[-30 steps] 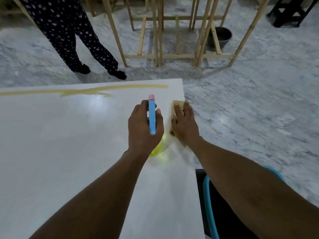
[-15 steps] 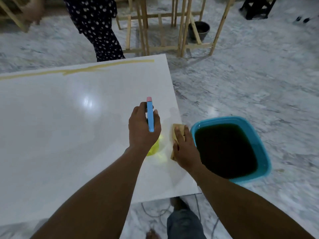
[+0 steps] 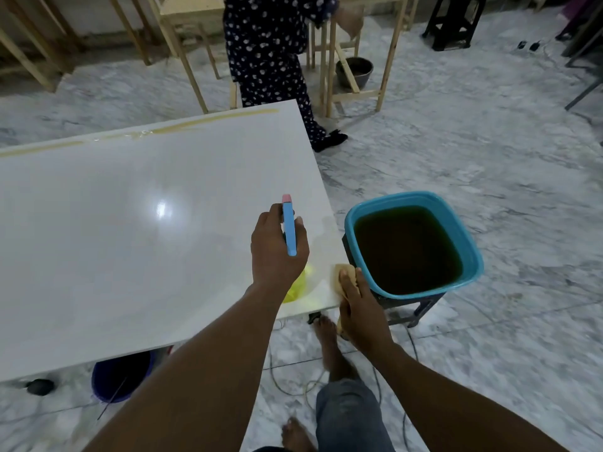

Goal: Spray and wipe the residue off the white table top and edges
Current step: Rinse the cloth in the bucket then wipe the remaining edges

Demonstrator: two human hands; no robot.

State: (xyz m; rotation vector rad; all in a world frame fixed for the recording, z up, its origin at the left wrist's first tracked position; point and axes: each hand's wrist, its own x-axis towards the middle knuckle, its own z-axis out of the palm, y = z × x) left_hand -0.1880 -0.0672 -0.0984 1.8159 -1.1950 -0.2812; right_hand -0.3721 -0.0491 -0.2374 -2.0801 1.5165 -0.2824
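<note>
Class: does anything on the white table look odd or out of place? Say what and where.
A yellowish streak runs along the table's far edge, marring the otherwise white top: residue not yet wiped.

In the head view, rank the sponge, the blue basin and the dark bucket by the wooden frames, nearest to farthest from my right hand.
1. Sponge, held in the right hand.
2. Blue basin, just to its right.
3. Dark bucket, far ahead on the floor.
</note>
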